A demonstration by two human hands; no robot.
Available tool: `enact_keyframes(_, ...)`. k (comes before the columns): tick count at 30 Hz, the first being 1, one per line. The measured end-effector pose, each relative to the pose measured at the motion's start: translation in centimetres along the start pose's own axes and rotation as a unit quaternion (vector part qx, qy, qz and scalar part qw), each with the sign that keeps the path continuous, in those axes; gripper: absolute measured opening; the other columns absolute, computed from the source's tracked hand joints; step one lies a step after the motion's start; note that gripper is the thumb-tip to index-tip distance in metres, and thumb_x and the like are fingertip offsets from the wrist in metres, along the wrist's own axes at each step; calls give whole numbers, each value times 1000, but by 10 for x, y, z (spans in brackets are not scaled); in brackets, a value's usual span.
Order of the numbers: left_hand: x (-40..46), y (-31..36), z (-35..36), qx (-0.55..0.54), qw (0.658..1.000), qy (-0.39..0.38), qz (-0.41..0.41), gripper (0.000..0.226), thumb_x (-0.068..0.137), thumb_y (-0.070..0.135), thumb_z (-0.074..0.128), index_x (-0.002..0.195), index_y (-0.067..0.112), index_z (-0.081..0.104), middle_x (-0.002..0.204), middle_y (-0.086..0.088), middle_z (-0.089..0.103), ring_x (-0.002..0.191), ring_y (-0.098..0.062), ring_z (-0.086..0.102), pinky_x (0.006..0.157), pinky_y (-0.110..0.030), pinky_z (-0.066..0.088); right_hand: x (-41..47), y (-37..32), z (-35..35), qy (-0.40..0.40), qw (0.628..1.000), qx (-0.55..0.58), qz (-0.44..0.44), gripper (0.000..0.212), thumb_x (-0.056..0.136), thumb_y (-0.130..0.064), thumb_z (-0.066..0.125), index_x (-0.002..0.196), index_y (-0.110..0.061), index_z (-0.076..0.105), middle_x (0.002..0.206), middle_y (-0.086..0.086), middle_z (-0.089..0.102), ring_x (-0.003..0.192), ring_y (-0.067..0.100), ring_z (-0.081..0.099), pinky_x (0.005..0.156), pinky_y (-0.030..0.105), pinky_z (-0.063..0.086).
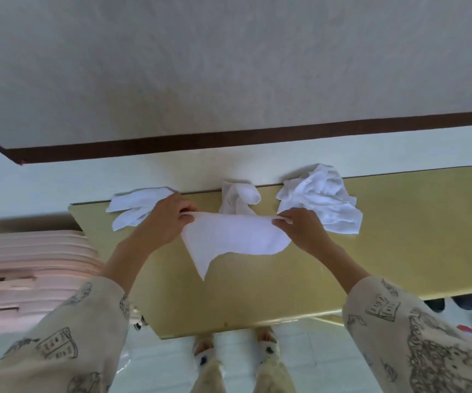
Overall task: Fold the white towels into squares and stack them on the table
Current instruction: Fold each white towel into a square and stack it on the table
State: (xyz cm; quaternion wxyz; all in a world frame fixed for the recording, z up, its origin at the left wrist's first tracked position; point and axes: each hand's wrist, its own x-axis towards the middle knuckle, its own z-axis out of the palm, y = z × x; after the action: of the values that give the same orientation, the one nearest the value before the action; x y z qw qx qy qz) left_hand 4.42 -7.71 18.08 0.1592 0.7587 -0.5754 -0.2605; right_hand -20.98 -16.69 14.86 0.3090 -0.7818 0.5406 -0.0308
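A white towel [230,239] hangs stretched between both hands above the middle of the yellow table [399,236]. My left hand [169,219] pinches its upper left corner and my right hand [300,226] pinches its upper right corner. Its lower edge droops to a point toward me. Behind my left hand a flattened white towel [135,207] lies near the table's far left corner. A small rumpled towel [239,198] sits at the far edge in the middle. At the far right lies a crumpled heap of white towels [321,198].
The table's far edge stands against a pale wall with a dark brown baseboard [229,140]. A pink ridged object [28,268] stands left of the table. My feet [235,344] are on the tiled floor below the near edge. Dark shoes [453,303] show at right.
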Motion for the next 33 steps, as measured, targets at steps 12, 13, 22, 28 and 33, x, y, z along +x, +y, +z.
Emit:
enact_keyframes(12,-42,-28,-65,-52,988,144,-2,12,88,21,60,93,12,64,85,3,61,78,-14,54,70,-22,38,-24,-70,-27,154,981,96,-63,19,90,-13,57,99,-6,72,98,5,71,92,19,62,73,16,37)
enact_keyframes(13,-47,-31,-62,-63,987,148,-3,10,87,21,60,92,13,64,83,4,61,77,-14,55,68,-21,41,-30,-69,-25,151,980,112,-64,17,89,-13,58,95,-6,72,90,2,70,86,17,61,70,15,39)
enact_keyframes(22,-94,-83,38,-26,993,-110,-36,10,85,18,64,85,10,69,67,9,59,76,-19,57,65,-21,35,-78,1,60,-51,995,78,31,15,86,-12,61,89,-7,74,87,5,72,79,12,57,65,16,35)
enact_keyframes(28,-106,-101,97,-25,971,-214,-106,20,89,13,58,102,1,68,70,4,53,61,-8,45,49,-9,31,-85,38,105,-155,981,53,105,23,92,-18,54,97,-1,70,97,14,69,91,28,61,65,22,31)
enact_keyframes(33,-71,-118,117,-61,970,-167,-163,16,88,15,58,100,7,67,88,-3,63,81,-15,53,66,-19,36,-51,52,120,-106,978,106,146,26,89,-20,59,92,5,68,97,17,69,94,28,61,69,24,32)
